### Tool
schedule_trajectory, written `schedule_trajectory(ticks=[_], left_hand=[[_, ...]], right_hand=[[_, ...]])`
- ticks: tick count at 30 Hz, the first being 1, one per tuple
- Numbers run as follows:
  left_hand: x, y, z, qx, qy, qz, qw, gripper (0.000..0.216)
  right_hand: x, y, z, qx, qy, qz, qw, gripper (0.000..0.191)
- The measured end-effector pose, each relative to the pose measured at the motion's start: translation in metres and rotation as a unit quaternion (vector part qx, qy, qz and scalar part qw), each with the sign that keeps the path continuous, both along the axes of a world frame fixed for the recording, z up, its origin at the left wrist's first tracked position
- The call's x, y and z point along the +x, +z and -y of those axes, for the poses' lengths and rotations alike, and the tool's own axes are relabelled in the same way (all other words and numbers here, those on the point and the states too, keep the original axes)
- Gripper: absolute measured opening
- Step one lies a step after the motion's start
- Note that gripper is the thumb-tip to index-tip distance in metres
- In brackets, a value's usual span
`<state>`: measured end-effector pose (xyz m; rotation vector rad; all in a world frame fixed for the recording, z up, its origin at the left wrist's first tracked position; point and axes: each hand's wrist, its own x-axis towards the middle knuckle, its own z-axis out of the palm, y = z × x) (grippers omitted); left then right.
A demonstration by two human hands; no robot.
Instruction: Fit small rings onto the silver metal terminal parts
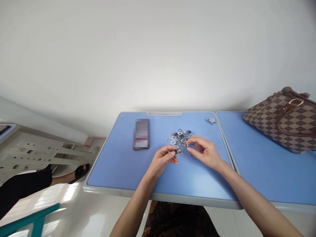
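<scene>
My left hand (160, 160) is closed on a small hardware piece (176, 152) with a black round centre and silvery metal arms. Thumb and fingers of my right hand (206, 152) pinch a tiny pale metal pin (187, 144), a short way right of that piece. Just beyond both hands lies a loose pile of small metal hardware (181, 135), with black discs, rings, flat plates and pins. A few bits lie partly hidden beneath my right hand. Farther back on the right sits a separate small metal cluster (211, 121).
All this lies on a blue tabletop (118, 164) against a white wall. A blurred-out dark rectangular object (141, 135) rests left of the pile. A checkered handbag (283, 121) stands on the adjoining blue table. At left are another person's sandalled foot (80, 172) and a teal frame (39, 220).
</scene>
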<state>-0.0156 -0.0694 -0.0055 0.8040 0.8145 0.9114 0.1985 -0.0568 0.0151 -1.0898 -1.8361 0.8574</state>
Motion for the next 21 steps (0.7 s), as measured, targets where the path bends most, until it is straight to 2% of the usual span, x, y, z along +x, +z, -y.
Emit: schedule_trajectory(ticks=[4, 7, 10, 15, 21], left_hand=[[-0.001, 0.001, 0.000, -0.005, 0.004, 0.000, 1.000, 0.024], [-0.002, 0.000, -0.001, -0.002, 0.018, -0.007, 1.000, 0.024], [-0.006, 0.000, -0.003, 0.006, 0.063, -0.016, 0.998, 0.024], [-0.009, 0.000, -0.006, 0.000, 0.125, -0.030, 0.992, 0.026], [-0.008, -0.004, -0.006, 0.014, 0.092, -0.065, 0.994, 0.027]], right_hand=[[0.005, -0.002, -0.002, 0.022, 0.042, 0.134, 0.990, 0.014], [0.001, -0.007, -0.001, 0.067, 0.075, 0.271, 0.957, 0.017], [-0.002, -0.012, 0.000, 0.079, 0.070, 0.360, 0.927, 0.019], [0.004, -0.014, -0.007, 0.044, 0.021, 0.358, 0.932, 0.018], [0.004, -0.017, -0.011, 0.036, 0.006, 0.334, 0.942, 0.019]])
